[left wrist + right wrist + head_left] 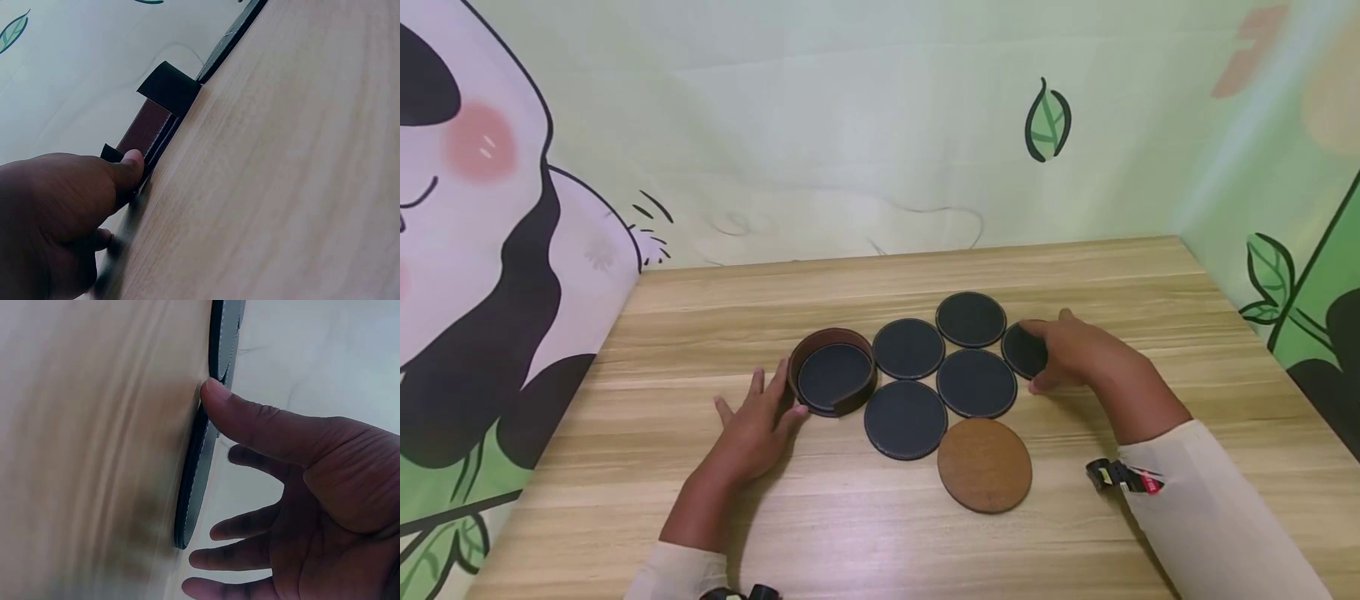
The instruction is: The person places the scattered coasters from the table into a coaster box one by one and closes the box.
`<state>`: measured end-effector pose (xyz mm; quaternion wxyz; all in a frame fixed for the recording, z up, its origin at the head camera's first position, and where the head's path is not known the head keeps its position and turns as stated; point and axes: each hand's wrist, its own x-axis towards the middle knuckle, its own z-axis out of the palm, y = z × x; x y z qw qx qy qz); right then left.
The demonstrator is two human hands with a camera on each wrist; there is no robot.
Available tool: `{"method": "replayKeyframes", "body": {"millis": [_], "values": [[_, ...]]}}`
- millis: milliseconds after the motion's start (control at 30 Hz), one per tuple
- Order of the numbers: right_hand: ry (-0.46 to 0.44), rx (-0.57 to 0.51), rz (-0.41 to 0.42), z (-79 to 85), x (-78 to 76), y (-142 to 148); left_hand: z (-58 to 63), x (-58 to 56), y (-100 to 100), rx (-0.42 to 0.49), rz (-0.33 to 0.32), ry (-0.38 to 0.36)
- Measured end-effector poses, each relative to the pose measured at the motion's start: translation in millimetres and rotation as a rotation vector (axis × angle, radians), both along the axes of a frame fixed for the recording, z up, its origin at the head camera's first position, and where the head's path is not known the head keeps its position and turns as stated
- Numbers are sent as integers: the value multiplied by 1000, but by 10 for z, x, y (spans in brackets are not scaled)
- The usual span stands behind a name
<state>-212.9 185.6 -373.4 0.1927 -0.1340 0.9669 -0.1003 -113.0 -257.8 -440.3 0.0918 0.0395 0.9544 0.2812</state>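
Observation:
A round coaster holder (857, 401), dark outside and brown inside, stands on the table at centre left. Inside it lies a black disc (835, 377), a coaster or the holder's base; I cannot tell which. My left hand (762, 429) rests spread against the holder's left side, thumb by its front gap. In the left wrist view, the thumb touches the holder's wall (145, 128). My right hand (1070, 350) reaches over the rightmost black coaster (1021, 350), partly covering it. The right wrist view has its fingers extended, with the thumb at a stitched coaster's edge (195, 481).
More black coasters lie flat and close together: one at the back (971, 318), one beside the holder (908, 348), one in the middle (977, 382) and one nearer me (906, 419). A brown disc (985, 465) lies in front. A printed cloth wall (850, 150) borders the wooden table (850, 533).

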Motion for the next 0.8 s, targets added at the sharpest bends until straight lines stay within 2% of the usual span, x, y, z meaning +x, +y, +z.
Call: {"method": "replayKeyframes", "body": {"millis": [333, 800], "values": [[-66, 70, -6, 6, -130, -54, 8, 8, 2, 1, 2, 3], [-37, 65, 20, -52, -178, -35, 17, 2, 9, -1, 8, -4]]}}
